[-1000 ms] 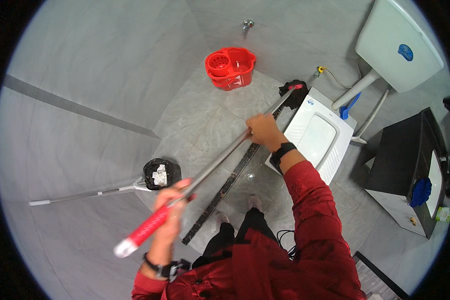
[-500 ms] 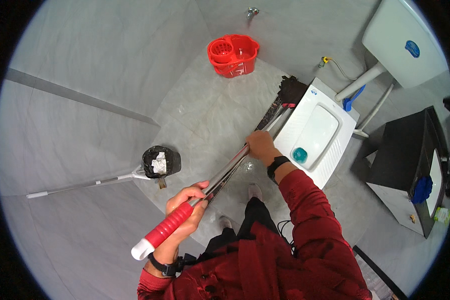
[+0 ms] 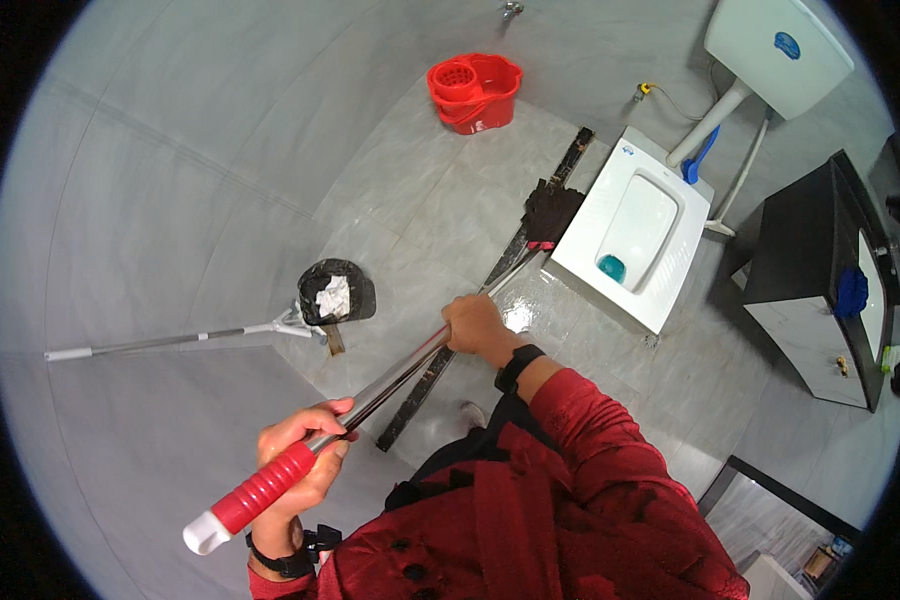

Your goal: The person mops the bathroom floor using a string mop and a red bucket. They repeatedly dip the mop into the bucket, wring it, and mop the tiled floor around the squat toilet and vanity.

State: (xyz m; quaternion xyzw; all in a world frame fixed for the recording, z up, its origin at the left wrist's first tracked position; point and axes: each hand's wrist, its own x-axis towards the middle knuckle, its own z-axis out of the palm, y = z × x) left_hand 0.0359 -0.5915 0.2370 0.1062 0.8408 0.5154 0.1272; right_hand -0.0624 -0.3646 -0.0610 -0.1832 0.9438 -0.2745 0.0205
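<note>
One mop (image 3: 395,378), gripped at two spots: left hand (image 3: 298,455) wrapped around it where the red ribbed grip meets the metal pole, right hand (image 3: 473,325) clenched around the pole further down. So yeah, both hands are full. The pole slants up to the right, and the dark mop head (image 3: 552,210) is flopped on the floor (image 3: 420,180) across a black strip (image 3: 425,385), right up by the squat toilet (image 3: 610,200); can't tell if they're touching. Red bucket (image 3: 485,115) sits well apart from it, further back, and a black-lined bin (image 3: 362,300) with white paper (image 3: 333,297) inside is off left.
</note>
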